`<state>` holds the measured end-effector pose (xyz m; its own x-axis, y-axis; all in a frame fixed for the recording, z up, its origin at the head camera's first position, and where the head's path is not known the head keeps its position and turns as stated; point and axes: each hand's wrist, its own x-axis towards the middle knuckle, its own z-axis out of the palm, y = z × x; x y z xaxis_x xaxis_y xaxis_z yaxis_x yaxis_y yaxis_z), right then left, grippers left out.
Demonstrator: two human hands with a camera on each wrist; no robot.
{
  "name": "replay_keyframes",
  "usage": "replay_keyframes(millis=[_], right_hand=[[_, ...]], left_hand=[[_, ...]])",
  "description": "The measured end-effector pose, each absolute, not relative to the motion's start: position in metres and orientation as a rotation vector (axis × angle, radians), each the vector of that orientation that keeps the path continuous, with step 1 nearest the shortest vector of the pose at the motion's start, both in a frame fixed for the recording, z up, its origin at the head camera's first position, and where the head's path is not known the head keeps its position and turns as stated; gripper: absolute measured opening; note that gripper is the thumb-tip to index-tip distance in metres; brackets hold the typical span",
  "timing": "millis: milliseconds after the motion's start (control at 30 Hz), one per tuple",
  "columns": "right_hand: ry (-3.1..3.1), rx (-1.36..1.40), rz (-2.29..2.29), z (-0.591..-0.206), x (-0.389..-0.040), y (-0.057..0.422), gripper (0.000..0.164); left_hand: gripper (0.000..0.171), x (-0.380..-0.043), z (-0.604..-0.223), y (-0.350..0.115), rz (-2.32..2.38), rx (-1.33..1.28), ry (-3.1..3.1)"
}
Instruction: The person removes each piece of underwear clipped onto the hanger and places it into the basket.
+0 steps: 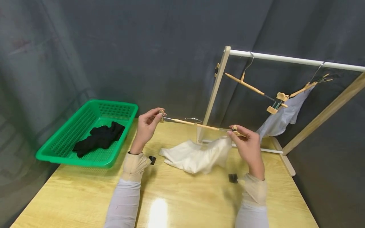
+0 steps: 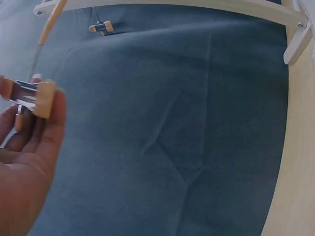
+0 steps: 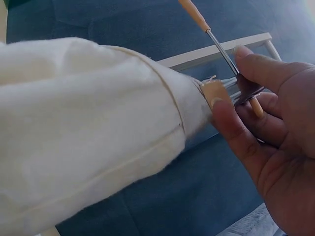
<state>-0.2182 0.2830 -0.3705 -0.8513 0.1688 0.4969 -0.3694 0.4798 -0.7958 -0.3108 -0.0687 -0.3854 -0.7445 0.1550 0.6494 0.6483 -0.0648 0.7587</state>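
Head view: pinching a clip hanger (image 1: 185,122) at both ends, with cream cloth (image 1: 196,155) hung from one.
Left hand (image 1: 146,126) and right hand (image 1: 248,147), two in all, well apart at frame centre, pinched on left clip (image 2: 44,98) and right clip (image 3: 215,92). Judged midway through clipping: cream cloth low centre, caught at right clip only, left clip bare; impossible to tell whether touching the table (image 1: 182,196). Likely calling next for loose left corner to be lifted into left clip. Counted: one hanger in hand, two clips, one cream cloth; at left of frame, one green basket (image 1: 77,163) with one black cloth (image 1: 99,138) inside; upper right, one rack (image 1: 285,57) bearing two more hangers (image 1: 248,85) and one pale cloth (image 1: 285,112); behind, dark curtain (image 1: 142,47).
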Motion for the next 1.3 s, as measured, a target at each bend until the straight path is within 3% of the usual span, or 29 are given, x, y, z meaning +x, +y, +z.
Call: replay_keyframes(millis=[400,633,933,1300], right_hand=[[-2.229,0.136,1.349,-0.371,-0.221,0.288,0.024],[-2.240,0.151,1.371,-0.374,-0.219,0.286,0.025],[-2.224,0.191,1.367,-0.373,-0.218,0.285,0.023],[-2.230,0.196,1.426,-0.360,-0.215,0.280,0.026]], left_hand=[[0.035,-0.302,-0.381,-0.062,-1.356,-0.740,-2.084],[0.021,-0.279,-0.374,-0.041,-1.065,-0.940,-1.891],[0.029,-0.260,-0.370,-0.014,-0.742,-0.987,-2.108],[0.016,-0.276,-0.376,-0.017,-0.902,-1.104,-2.188]])
